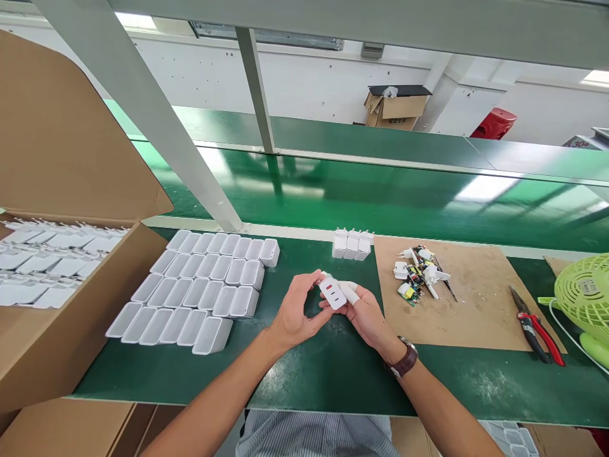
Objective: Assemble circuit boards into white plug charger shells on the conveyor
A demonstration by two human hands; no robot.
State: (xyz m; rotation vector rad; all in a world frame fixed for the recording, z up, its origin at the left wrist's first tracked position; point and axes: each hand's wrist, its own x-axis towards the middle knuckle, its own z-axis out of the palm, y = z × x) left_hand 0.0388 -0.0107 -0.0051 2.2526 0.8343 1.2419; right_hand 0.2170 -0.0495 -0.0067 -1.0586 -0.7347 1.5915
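Between my two hands is a white wall charger point(332, 291), its port face turned up with one red slot and two dark slots. My left hand point(299, 310) pinches its left end between thumb and fingers. On the other side my right hand point(368, 317), with white covers on some fingers, grips the right end. Several open white plastic charger cases point(178, 292) lie in rows to the left of my hands. A small group of white chargers point(352, 244) stands beyond my hands, prongs upward.
On the left, a cardboard box point(109, 285) holds many white pronged parts. To the right, a brown cardboard sheet point(476, 317) carries loose circuit boards and plug pieces point(421, 273). Red-and-black pliers point(535, 327) rest near a green fan point(583, 292). A grey post point(166, 120) rises behind the cases.
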